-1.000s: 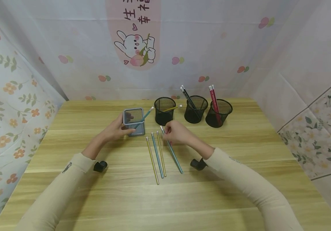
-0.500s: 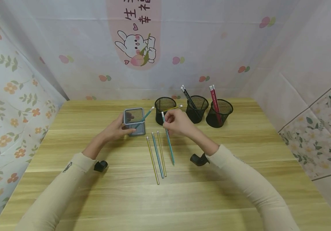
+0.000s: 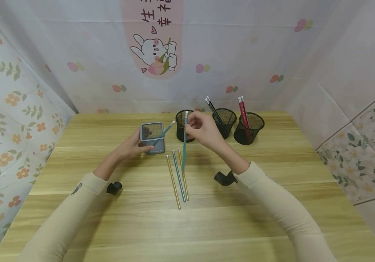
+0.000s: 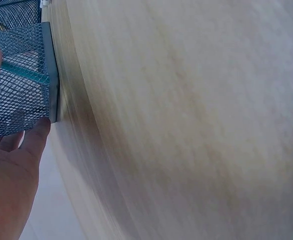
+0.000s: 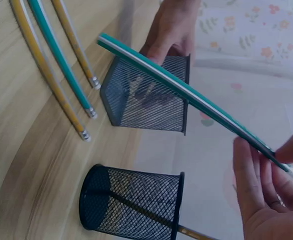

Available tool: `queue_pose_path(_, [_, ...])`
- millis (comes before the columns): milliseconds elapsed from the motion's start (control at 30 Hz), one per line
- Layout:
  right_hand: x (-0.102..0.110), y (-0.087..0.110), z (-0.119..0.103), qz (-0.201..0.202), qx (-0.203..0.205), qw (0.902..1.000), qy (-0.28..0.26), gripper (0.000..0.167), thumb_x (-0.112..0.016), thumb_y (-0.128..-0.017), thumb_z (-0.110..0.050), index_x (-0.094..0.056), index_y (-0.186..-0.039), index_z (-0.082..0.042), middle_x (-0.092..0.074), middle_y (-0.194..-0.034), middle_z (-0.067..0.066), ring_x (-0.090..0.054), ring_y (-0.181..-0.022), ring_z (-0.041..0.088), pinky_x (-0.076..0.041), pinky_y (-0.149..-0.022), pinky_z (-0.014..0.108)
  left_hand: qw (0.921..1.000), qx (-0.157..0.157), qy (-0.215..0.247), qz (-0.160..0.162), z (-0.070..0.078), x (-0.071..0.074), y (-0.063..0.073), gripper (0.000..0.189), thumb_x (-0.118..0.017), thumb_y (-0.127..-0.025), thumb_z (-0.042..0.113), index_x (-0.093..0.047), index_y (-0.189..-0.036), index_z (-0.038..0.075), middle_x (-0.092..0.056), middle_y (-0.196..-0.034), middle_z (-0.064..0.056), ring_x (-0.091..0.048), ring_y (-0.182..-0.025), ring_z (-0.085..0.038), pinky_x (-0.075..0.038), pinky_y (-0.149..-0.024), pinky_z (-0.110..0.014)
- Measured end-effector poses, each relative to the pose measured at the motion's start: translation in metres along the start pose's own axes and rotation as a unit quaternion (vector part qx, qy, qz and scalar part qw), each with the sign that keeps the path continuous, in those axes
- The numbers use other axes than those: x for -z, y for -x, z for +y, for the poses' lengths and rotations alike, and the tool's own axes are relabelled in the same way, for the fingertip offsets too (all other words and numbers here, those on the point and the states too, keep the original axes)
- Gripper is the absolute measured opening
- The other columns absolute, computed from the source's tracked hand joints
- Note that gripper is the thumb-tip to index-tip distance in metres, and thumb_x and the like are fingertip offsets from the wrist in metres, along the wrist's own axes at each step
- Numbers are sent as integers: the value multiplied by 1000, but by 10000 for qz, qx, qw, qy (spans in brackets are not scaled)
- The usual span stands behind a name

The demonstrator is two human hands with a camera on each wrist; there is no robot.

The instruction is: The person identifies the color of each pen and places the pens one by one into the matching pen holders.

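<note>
My left hand point(image 3: 129, 148) grips a grey square mesh pencil holder point(image 3: 159, 148) from its left side, thumb across the front. One green pencil point(image 3: 168, 128) with a white eraser leans inside it. My right hand point(image 3: 206, 130) pinches another green pencil point(image 5: 186, 95) near its eraser end, between thumb and fingers. In the head view this pencil hangs steeply, eraser up, in front of a round black mesh cup point(image 3: 180, 134) and over the table. A yellow pencil point(image 5: 189, 232) stands slanted in that cup. On the table lie two yellow pencils point(image 3: 173, 182) and a green-blue pencil point(image 3: 178, 174) between them.
Two more round black mesh cups stand at the back right, one with black pencils point(image 3: 214, 110), one with red pencils point(image 3: 243, 112). A printed curtain point(image 3: 239, 54) hangs behind the wooden table point(image 3: 135, 225). Black camera mounts point(image 3: 225, 178) sit at both wrists.
My right hand has lifted the green pencil off the table, moving it up and tilting it steeper, toward the left round cup. My left hand and the square holder have stayed in place.
</note>
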State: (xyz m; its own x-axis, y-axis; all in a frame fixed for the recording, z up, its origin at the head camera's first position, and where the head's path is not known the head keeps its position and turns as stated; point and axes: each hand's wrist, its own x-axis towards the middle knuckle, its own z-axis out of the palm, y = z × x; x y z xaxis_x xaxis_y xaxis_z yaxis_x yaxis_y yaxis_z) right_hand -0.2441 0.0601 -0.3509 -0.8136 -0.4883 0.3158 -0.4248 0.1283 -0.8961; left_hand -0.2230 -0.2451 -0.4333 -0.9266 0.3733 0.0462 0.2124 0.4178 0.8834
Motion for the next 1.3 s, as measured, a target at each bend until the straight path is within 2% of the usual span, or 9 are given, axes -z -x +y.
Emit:
queue_pose_path(167, [-2, -4, -5, 202, 410, 9976, -517, 5, -59, -96, 5, -59, -100, 7, -62, -88, 19, -67, -75, 33, -62, -71, 49, 10000, -7, -55, 10, 0, 0, 0, 64, -72, -97, 9, -30, -144, -3, -39, -148, -29, -37, -138, -46, -39, -109, -58])
queue_pose_path(300, [-4, -6, -9, 421, 629, 9939, -797, 5, -59, -96, 9, -60, -99, 5, -63, -89, 19, -68, -76, 30, -62, -70, 47, 9999, -47, -113, 17, 1, 0, 0, 65, -73, -96, 9, -30, -144, -4, -39, -147, -28, -38, -137, -46, -40, -108, -58])
queue_pose_path(567, [-4, -13, -18, 734, 982, 9812, -1493, 5, -57, -97, 9, -59, -101, 6, -64, -91, 23, -70, -76, 28, -62, -70, 43, 9999, -31, -144, -2, 2, 0, 0, 66, -72, -97, 8, -29, -145, -4, -39, -147, -29, -38, -137, -47, -40, -108, -57])
queue_pose_path(733, [-5, -18, -19, 925, 1051, 9767, -1626, 5, -56, -98, 9, -58, -101, 6, -62, -90, 22, -69, -77, 28, -62, -71, 41, 9999, -25, -108, -23, 4, 0, 0, 66, -71, -97, 6, -28, -145, -5, -37, -148, -30, -35, -139, -47, -38, -110, -57])
queue_pose_path(900, [-6, -21, -20, 1061, 1096, 9738, -1687, 7, -57, -98, 9, -56, -104, 13, -62, -91, 20, -68, -76, 27, -61, -73, 46, 10000, -24, -45, -29, 4, 1, 0, 66, -71, -97, 4, -27, -146, -5, -37, -148, -30, -34, -139, -47, -38, -110, -56])
queue_pose_path(1133, [-8, -24, -19, 1155, 1190, 9698, -1786, 5, -58, -98, 8, -58, -103, 9, -61, -94, 25, -67, -78, 31, -62, -74, 42, 10000, -11, -71, -10, 4, 0, -1, 66, -71, -97, 5, -27, -146, -5, -38, -148, -30, -36, -138, -47, -39, -109, -56])
queue_pose_path(1300, [-9, -28, -19, 1221, 1312, 9671, -1807, 6, -58, -98, 8, -59, -104, 8, -61, -95, 27, -68, -80, 28, -62, -75, 41, 10000, -12, -64, -2, 3, 0, -1, 66, -71, -97, 5, -28, -145, -5, -38, -148, -30, -37, -138, -47, -40, -109, -56])
